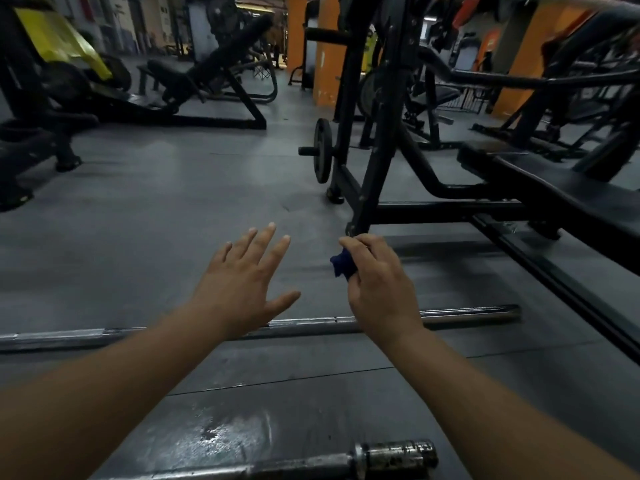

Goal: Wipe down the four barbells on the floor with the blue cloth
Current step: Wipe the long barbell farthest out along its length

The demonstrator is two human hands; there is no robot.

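Observation:
A long steel barbell lies across the grey floor, passing under both my wrists. A second barbell with a rusty sleeve lies nearer, at the bottom edge. Beyond my hands a dark blurred bar lies on the floor by the rack. My left hand hovers above the floor with its fingers spread and holds nothing. My right hand grips a bunched dark blue cloth, which sticks out to the left of its curled fingers.
A black rack frame with a weight plate stands just beyond my right hand. A black bench reaches in from the right. More machines stand at the back left. A wet patch shines on the floor.

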